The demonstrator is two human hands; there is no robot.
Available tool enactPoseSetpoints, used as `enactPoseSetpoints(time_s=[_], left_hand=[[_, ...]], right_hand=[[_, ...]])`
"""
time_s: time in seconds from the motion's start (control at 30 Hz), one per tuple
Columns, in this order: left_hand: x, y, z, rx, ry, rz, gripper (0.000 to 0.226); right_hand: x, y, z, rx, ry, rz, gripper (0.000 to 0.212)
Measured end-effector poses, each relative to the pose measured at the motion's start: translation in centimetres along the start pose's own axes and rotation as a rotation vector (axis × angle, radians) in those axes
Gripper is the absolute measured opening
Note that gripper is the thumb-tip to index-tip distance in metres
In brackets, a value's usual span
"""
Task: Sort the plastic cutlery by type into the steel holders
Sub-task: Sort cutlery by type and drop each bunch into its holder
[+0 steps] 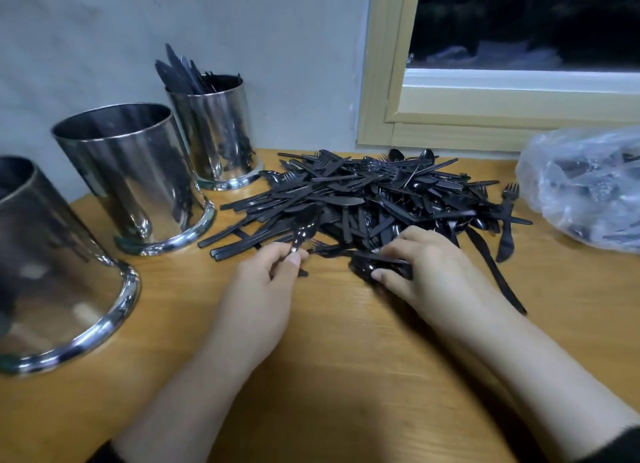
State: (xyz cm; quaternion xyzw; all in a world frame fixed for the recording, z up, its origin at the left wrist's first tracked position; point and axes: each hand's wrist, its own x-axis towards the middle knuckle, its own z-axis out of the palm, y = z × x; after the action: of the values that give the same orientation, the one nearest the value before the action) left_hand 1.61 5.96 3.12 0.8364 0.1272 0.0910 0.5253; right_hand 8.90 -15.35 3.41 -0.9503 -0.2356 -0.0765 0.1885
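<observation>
a heap of black plastic cutlery [367,196] was spread across the wooden surface [346,358] below the window frame [391,116] — knives, forks and spoons tangled together, most of the sorting judged still to be done. a spoon [304,227] was pinched by its handle in the left hand [270,272], thumb and curled fingers closed on it, its bowl raised over the near edge of the heap, probably so it could be carried off alone. a small bundle of pieces [381,265] was gripped by the right hand [426,265], fingers curled round it; their type could not be told. three steel holders were stood at the left, within reach of the left hand: the far holder [214,130] was already stocked with what looked like knives, while nothing could be seen above the rims of the middle holder [131,172] and the near holder [52,262] — their insides were hidden. a clear plastic bag [585,185] with more cutlery was left at the right.
</observation>
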Motion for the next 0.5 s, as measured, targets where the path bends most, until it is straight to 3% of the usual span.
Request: enactPoseSetpoints(time_s=[0.1, 0.33, 0.4, 0.5], left_hand=[[0.6, -1.2, -0.8, -0.164, 0.058, -0.063, 0.023], [1.4, -1.4, -1.1, -0.287, 0.100, -0.031, 0.027], [1.3, -1.4, -1.1, -0.329, 0.100, -0.035, 0.025], [1.2, -1.2, -1.2, -0.364, 0.098, -0.026, 0.024]], right_hand=[[0.7, -0.6, 1.2, -0.079, -0.048, 0.007, 0.036], [0.9, -0.8, 2.4, -0.132, 0.081, -0.017, 0.007], [0.8, -1.1, 1.9, -0.066, 0.140, -0.019, 0.006], [0.9, -1.3, 0.1, 0.276, 0.156, 0.098, 0.014]])
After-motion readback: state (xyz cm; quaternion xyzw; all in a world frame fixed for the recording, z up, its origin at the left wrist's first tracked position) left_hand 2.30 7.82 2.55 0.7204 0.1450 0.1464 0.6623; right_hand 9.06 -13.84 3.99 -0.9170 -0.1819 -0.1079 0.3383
